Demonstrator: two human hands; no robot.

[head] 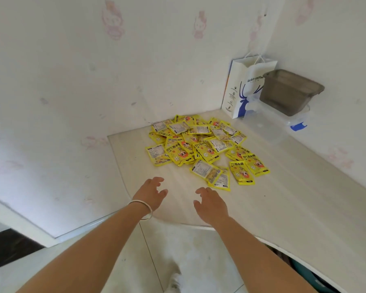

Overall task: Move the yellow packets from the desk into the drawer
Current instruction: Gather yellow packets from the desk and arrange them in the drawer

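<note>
The fingers [160, 188] of the left hand [151, 194] are spread and loosely bent, holding nothing; a pale bangle [143, 208] sits on that wrist. The fingers of the right hand [211, 203] are likewise apart and relaxed, gripping nothing. Both hands hover side by side over the near edge of the pale bench [283, 204], palms down, a gap between them.

Just beyond the hands, toward the far side of the bench, the yellow packets [199, 144] lie in a loose heap, many overlapping, a few strays spilling to the near right. None touches either hand.

In the far right corner a white and blue paper bag [241, 89] stands against the wall. Beside it to the right a smoky grey tub [287, 92] sits on top of a clear lidded box [268, 125]. The walls carry faint pink cartoon prints. A white shoe [174, 282] shows on the tiled floor below.
</note>
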